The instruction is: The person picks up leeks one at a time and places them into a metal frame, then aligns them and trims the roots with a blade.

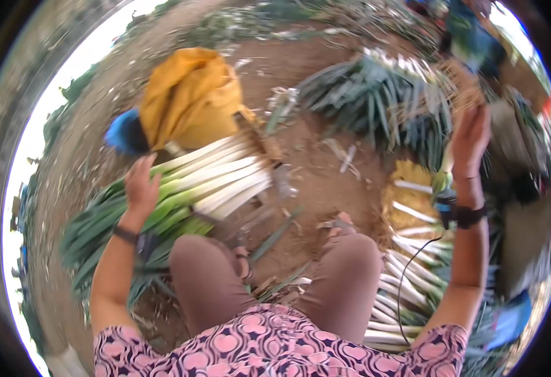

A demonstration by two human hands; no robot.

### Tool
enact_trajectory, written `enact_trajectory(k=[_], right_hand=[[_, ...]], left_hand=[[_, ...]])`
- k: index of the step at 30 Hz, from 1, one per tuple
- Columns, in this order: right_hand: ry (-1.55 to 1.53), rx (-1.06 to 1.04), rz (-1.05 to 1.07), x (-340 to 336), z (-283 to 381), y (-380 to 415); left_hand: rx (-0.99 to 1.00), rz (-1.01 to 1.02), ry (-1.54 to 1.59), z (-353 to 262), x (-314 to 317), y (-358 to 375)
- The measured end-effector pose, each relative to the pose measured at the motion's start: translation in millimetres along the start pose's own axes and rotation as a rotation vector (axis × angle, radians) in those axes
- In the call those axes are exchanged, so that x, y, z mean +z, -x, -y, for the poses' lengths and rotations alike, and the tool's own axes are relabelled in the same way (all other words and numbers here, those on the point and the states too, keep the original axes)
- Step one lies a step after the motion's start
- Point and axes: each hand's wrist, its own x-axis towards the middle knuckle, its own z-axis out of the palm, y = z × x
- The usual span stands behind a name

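Note:
My left hand [142, 187], fingers spread, is over the green part of a big bundle of leeks [225, 164] on my left. The white ends of these leeks lie together against a wooden piece [261, 141], and their dark leaves fan out to the lower left. My right hand [470, 141] is stretched far forward on the right, blurred, with its fingertips at a tangle of tan straw strands [435, 103]. That straw lies across a second heap of leeks [376, 94]. Whether the right fingers grip any strands cannot be made out. A pale stalk shows beside that palm.
A yellow sack [193, 100] and a blue object [126, 132] stand beyond the left bundle. More loose leeks [407, 283] lie by my right leg, some on a yellow mat [407, 195]. A black cable [407, 270] hangs near my right arm. Leaf scraps litter the soil.

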Motion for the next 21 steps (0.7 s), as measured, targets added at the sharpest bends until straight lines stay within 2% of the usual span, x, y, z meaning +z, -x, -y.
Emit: enact_trajectory(k=[2, 4, 7, 8, 9, 11, 13, 16, 19, 21], right_hand=[[-0.034, -0.04, -0.002, -3, 53, -65], [0.148, -0.394, -0.114, -7, 115, -130], [-0.382, -0.462, 0.017, -42, 239, -168], [-0.574, -0.483, 0.064, -44, 281, -175], [-0.667, -0.494, 0.101, -47, 312, -174], [-0.754, -0.501, 0.145, -51, 352, -174], [-0.815, -0.487, 0.173, -54, 373, -174], [-0.867, -0.452, 0.198, -51, 385, -167], [-0.887, -0.398, 0.204, -36, 380, -157], [-0.876, -0.356, 0.195, -20, 371, -148]], left_hand=[[0.03, -0.135, 0.103, -38, -36, -18], [0.114, -0.157, 0.314, -81, -71, -35], [0.352, -0.173, 0.603, -142, -102, -67], [0.419, -0.199, 0.567, -160, -116, -79], [0.481, -0.291, 0.615, -175, -122, -95], [0.48, -0.521, 0.56, -194, -152, -125], [0.34, -0.721, 0.631, -191, -175, -154], [0.095, -0.69, 0.656, -157, -227, -166], [0.301, -0.806, 0.554, -110, -265, -175], [0.26, -0.881, 0.356, -75, -278, -167]])
